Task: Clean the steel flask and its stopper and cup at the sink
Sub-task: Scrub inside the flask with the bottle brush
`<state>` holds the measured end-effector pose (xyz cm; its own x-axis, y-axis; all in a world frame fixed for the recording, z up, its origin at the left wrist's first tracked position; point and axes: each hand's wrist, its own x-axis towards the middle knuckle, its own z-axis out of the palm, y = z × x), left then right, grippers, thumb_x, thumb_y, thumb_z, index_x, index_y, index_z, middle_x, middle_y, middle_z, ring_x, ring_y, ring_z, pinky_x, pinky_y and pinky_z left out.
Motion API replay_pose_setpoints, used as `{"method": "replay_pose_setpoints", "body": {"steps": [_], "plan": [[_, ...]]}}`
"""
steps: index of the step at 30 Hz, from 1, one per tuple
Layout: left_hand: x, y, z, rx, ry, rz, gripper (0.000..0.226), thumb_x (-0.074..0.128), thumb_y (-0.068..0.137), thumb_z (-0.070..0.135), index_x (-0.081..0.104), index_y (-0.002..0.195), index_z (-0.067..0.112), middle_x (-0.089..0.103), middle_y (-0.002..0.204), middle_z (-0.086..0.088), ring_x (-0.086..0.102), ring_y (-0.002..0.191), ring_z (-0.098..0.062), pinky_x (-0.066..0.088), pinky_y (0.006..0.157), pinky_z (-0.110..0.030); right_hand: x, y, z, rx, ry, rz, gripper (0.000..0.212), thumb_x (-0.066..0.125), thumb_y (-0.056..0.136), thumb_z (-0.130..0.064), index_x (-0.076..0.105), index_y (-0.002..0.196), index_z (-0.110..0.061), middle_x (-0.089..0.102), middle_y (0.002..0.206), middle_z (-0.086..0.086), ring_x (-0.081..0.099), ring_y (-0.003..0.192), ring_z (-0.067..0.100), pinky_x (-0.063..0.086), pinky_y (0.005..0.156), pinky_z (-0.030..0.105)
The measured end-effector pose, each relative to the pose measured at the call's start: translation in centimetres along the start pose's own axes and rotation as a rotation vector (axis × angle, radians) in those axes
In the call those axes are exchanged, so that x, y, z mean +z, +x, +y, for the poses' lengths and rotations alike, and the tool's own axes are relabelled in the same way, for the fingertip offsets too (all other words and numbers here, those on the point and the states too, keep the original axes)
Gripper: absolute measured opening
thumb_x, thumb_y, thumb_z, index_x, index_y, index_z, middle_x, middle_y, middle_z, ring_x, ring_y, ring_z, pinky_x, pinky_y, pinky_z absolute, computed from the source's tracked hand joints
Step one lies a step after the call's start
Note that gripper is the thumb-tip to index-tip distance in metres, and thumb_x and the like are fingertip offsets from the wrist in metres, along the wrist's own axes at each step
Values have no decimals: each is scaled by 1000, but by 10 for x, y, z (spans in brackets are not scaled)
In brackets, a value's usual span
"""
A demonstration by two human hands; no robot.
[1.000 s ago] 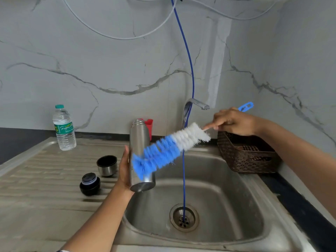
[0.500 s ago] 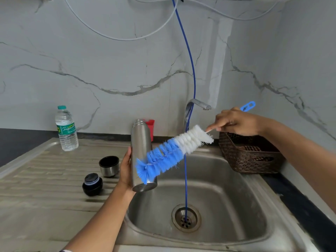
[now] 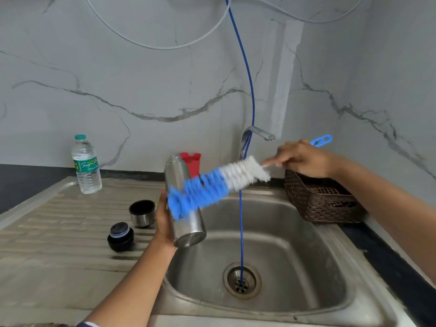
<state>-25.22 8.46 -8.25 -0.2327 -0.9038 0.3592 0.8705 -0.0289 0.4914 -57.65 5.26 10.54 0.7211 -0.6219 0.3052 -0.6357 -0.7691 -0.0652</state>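
The left hand (image 3: 162, 220) wraps the lower half of the flask (image 3: 188, 228) from the side and holds it nearly upright, mouth up, over the left edge of the sink (image 3: 295, 256). The right hand (image 3: 302, 159) pinches the thin stem of the brush (image 3: 212, 185) just behind the white bristles, forefinger stretched along it. The blue bristle end crosses the front of the flask's middle. It is blurred, so whether it presses on the steel I cannot tell. The flask is likely rigid, smooth and fairly light if empty. Its polished wall will probably turn slippery once wet or soapy, so a full wrap low on the body, as here, seems the safest hold and leaves the neck free. The brush looks light, with soft bristles on a springy wire. Held close to the head it should flex less when pushed into the narrow mouth. The cup (image 3: 142, 213) stands mouth up on the drainboard (image 3: 59, 232), with the stopper (image 3: 120, 237) just in front of it. Both are small, hard and easy to knock, and each is best taken round its sides.
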Motion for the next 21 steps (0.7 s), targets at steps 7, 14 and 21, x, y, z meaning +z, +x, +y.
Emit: {"method": "replay_pose_setpoints", "body": {"steps": [7,14,21], "plan": [[1,-1,-2,23,123,84,64,75,73,52,67,116,6,69,105,-19,69,91,-32,58,80,-41,-8,7,10,13,-4,43,41,60,90,-7,64,118,-36,56,74,-21,50,78,-3,32,84,22],[-2,1,0,51,82,156,67,74,72,49,65,119,3,68,106,-20,68,92,-30,56,82,-40,-1,37,-1,159,-41,107,36,53,95,-13,63,121,-36,54,76,-17,50,82,11,29,97,40],[9,-3,0,-45,109,120,71,44,89,61,62,124,3,62,124,-19,60,116,-31,40,105,-42,0,-10,8,20,145,-121,45,60,89,1,66,116,-34,60,82,-18,55,83,5,37,80,10]]}}
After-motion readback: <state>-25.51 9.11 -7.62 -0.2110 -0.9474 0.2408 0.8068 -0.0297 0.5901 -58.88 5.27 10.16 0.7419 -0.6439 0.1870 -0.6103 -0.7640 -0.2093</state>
